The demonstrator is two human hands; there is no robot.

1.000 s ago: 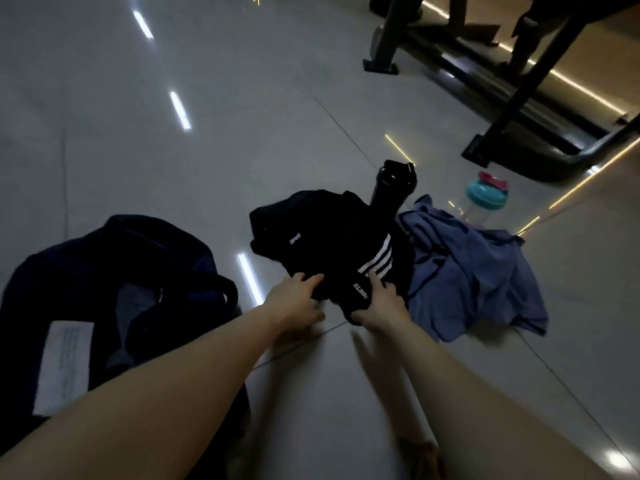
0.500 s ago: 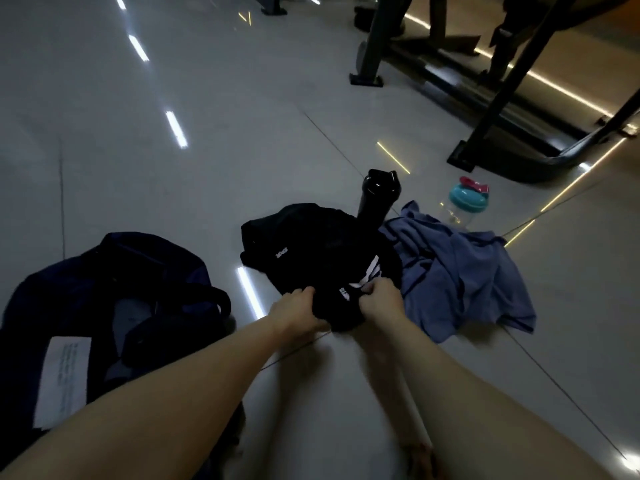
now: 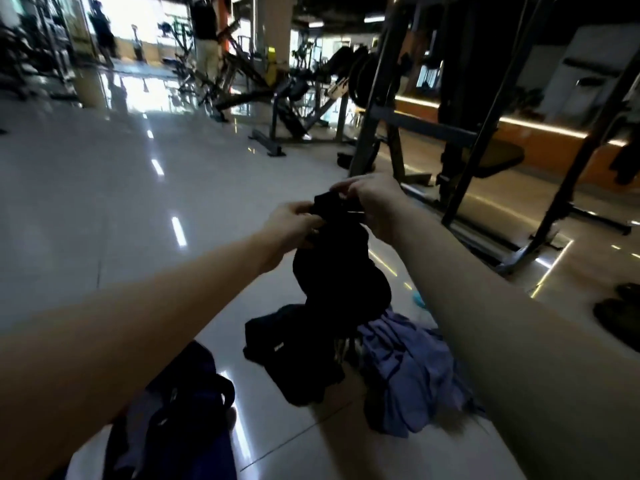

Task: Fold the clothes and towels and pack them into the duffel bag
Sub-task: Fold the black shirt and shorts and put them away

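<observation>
Above the floor (image 3: 104, 209), in mid-air between the two forearms: a black garment (image 3: 332, 271), held up by its top edge. Left hand (image 3: 294, 225): fingers curled tight round the cloth on its left side. Right hand (image 3: 374, 202): a little higher, thumb and fingers pinching the top corner. Hangs down bunched and dark, folds hard to make out. Merges at the lower end with a second black piece (image 3: 287, 351), crumpled on the floor; hard to tell whether touching or apart. Just right of that piece, touching it: a blue cloth (image 3: 408, 372), rumpled, partly behind the right forearm. Beyond the cloth: a sliver of a teal lid (image 3: 418, 300). At lower left, near the black piece but apart from it: the bag (image 3: 187, 410), dark blue, open, strap looped over its top. Farther back on the right: a black rack (image 3: 377, 126), standing on the floor.
</observation>
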